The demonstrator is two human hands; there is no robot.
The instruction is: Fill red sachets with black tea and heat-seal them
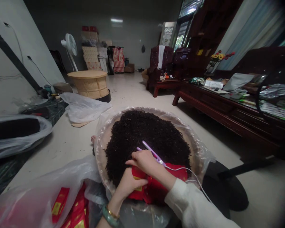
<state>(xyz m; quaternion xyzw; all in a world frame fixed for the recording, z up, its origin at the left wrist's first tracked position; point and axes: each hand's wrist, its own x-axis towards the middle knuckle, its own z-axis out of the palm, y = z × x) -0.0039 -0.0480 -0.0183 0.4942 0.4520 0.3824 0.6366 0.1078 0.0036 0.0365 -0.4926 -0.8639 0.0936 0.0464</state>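
My left hand (130,183) is closed on a red packet (137,173) with a gold label, its thumb lying across the front. Just above it, my right hand (146,161) has curled fingers close to the packet's upper end. A purple flat iron (154,152) with a white cord runs along my right hand, its two tips parted and pointing forward; my fingers hide part of the grip. More red packets (178,172) lie beneath my right forearm. Under both hands stands a wide round basket (102,158) lined with clear plastic, heaped with dark, twisted dried leaves (147,129).
At lower left, a clear plastic bag (71,174) holds several red packets. A plastic-lined container (45,128) of dark material stands at left. Beyond are a drum-shaped wicker table (89,85), a white fan (71,46) and stacked boxes. A dark wooden table (218,110) stands right.
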